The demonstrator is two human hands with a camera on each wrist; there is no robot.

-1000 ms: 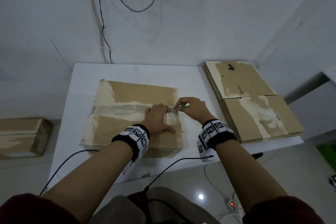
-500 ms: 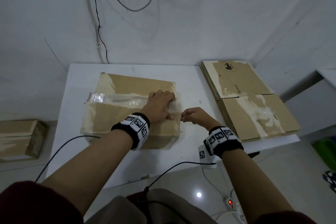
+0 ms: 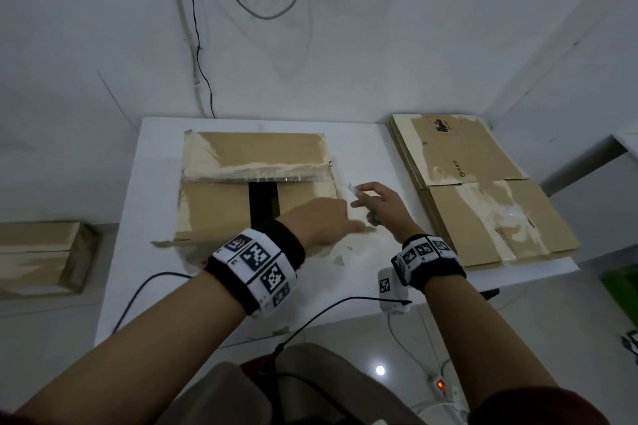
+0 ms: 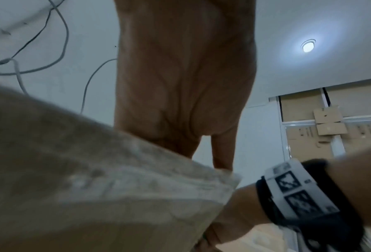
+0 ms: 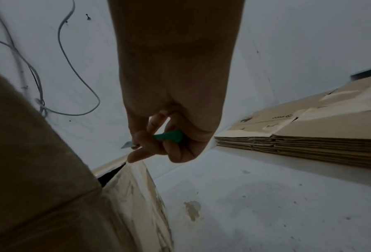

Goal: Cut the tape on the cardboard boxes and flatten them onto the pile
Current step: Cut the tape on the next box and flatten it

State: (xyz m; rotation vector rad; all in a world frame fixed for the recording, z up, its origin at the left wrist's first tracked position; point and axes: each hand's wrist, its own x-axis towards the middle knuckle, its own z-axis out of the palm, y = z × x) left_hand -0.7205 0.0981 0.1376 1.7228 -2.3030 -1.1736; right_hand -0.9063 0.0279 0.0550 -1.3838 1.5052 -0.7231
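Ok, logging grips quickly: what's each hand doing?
Left hand: open, pressing on the box.
Right hand: holding the green cutter.

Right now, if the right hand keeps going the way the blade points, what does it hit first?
Probably the cardboard box: the right hand aims the cutter at its near right top corner. Depth is unclear; the blade could pass just above.

So we've got a brown cardboard box (image 3: 255, 190) sitting on the table, far top flap lifted a bit, with a dark gap showing between the inner flaps. Shiny clear tape (image 3: 286, 179) runs along the open seam, and the torn paper around it looks pale. Over to the right, well apart, there's a neat pile of flattened brown cardboard boxes (image 3: 483, 190), lying flat with the same pale torn patches.
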